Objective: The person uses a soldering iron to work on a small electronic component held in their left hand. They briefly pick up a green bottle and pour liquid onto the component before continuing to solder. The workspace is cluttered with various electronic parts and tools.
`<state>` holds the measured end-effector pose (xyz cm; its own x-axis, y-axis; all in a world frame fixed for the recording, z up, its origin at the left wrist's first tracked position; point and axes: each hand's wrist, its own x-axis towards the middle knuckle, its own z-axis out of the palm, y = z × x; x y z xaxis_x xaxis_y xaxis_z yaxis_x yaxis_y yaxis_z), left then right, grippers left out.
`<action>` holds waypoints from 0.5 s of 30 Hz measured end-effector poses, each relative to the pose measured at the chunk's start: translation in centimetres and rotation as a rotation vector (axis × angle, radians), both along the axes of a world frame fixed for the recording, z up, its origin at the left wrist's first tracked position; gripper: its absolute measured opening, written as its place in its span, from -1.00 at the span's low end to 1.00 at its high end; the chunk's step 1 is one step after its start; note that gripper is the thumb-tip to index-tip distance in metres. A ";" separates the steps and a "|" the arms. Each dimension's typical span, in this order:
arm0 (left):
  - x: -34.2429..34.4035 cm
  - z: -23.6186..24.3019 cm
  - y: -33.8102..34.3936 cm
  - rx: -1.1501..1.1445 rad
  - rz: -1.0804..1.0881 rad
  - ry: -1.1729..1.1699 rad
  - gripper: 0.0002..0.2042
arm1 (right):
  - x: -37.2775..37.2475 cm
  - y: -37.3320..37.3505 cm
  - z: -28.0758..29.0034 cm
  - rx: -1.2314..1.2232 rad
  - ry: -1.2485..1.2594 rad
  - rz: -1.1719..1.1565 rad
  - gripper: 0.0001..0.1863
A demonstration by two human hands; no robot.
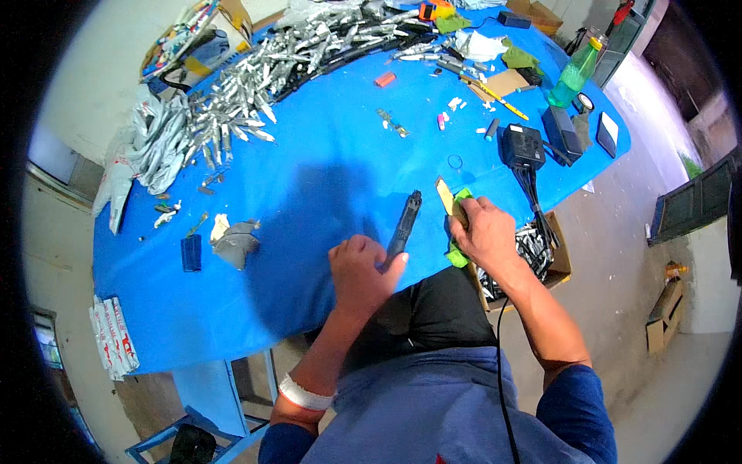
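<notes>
Two hands | left hand (362, 267) grips black tool (404, 223) – right hand (485, 232) clasps green cloth (459, 232), maybe sandpaper.

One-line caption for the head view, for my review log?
Left hand grips a black tool over the blue table; right hand presses a green cloth beside it.

Directly in front of both hands the blue tabletop (332, 166) lies bare, a wide open patch to pass over. Far behind it, a big heap of silver pieces (255, 85) blocks the back left part. To the right, a black box with cables (523, 147) stands in the way. Grey scraps (234, 241) lie at the left, near the front edge.
</notes>
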<state>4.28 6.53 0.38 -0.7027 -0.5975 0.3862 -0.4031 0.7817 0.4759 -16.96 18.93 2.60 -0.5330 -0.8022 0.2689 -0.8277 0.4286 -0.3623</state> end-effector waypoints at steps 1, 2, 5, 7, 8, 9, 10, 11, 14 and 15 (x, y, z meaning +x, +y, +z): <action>-0.3 -0.2 0.3 -0.022 0.008 -0.005 -0.69 | 0.0 -0.2 -0.1 -0.001 -0.006 0.007 -0.68; -0.5 -0.2 0.6 -0.044 0.017 -0.011 -0.68 | 0.1 -0.3 -0.1 -0.001 -0.012 0.015 -0.71; -0.6 0.0 0.7 -0.069 0.036 -0.013 -0.66 | -0.6 -1.1 -0.2 -0.001 -0.133 0.041 -0.65; -0.7 -0.1 0.6 -0.054 0.028 -0.009 -0.64 | -0.9 -1.2 0.5 0.043 -0.290 0.034 -0.60; -0.7 0.0 0.5 -0.043 0.022 -0.009 -0.63 | -1.2 -1.2 0.6 0.034 -0.403 0.003 -0.61; -0.9 -0.1 0.5 -0.030 0.012 -0.007 -0.62 | -1.5 -1.0 0.7 0.024 -0.515 -0.034 -0.62; -1.0 -0.2 0.5 -0.019 0.004 -0.019 -0.61 | -1.7 -0.9 0.8 0.015 -0.626 -0.072 -0.62; -1.0 -0.3 0.5 -0.008 -0.002 -0.030 -0.61 | -1.8 -0.9 0.8 0.014 -0.617 -0.084 -0.65; -1.1 0.2 0.5 0.025 -0.023 -0.051 -0.59 | -1.7 -0.8 0.7 -0.002 -0.573 -0.081 -0.73; -1.1 0.3 0.6 0.037 -0.029 -0.052 -0.59 | -1.6 -0.8 0.6 -0.020 -0.595 -0.083 -0.73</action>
